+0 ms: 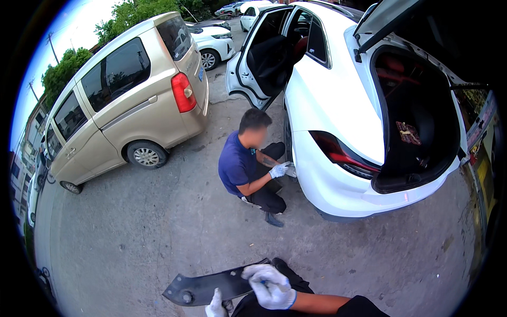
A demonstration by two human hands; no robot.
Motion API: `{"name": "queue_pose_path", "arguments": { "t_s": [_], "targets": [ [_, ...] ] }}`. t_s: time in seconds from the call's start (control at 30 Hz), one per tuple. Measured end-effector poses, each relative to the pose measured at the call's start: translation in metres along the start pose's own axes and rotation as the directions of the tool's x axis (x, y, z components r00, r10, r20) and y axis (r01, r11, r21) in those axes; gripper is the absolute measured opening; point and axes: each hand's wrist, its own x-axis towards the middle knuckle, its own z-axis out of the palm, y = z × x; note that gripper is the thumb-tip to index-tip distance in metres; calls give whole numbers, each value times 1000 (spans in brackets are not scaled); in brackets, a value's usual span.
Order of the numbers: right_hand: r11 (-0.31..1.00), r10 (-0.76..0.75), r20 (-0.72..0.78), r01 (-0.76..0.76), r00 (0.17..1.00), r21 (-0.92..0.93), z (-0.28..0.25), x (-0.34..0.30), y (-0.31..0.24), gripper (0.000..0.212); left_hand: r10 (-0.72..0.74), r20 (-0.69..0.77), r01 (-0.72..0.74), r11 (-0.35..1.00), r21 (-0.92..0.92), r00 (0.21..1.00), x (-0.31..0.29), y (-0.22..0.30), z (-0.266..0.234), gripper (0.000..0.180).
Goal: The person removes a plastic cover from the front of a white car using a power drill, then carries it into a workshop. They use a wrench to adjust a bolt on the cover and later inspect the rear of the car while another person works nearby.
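A long dark plastic panel (222,285) with a pointed left end, small holes and a round boss lies low in front of me, beside my legs. My left hand (216,306), in a white knit glove, closes on its lower edge with the thumb upright; its other fingers are partly hidden. Over the panel's right part is my right hand (269,286), also gloved. Its fingers are curled into a pinch, and whatever is between them is too small or hidden to make out.
A person (248,158) in a dark blue shirt and white gloves squats at the rear wheel of a white car (327,111). The car's rear door (248,74) and tailgate (388,18) stand open. A beige van (121,95) is parked left on the concrete ground (132,227).
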Motion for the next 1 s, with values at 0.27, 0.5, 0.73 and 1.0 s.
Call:
{"name": "queue_pose_path", "arguments": {
  "t_s": [0.27,0.5,0.73,1.0],
  "targets": [
    [873,54,177,39,983,-486,-43,117,-4,48,77,213,15,916,-401,974,83,66,-24,35],
    [890,196,191,-93,962,-447,-61,136,11,51,48,299,104,875,-472,953,78,82,-2,29],
    [729,411,127,-242,903,-640,-96,75,50,53,-10,473,260,846,-466,881,79,5,-16,24],
    [453,783,490,-891,384,-26,-114,15,69,42,-120,254,209,908,-363,960,39,-11,3,23]
  ]
}}
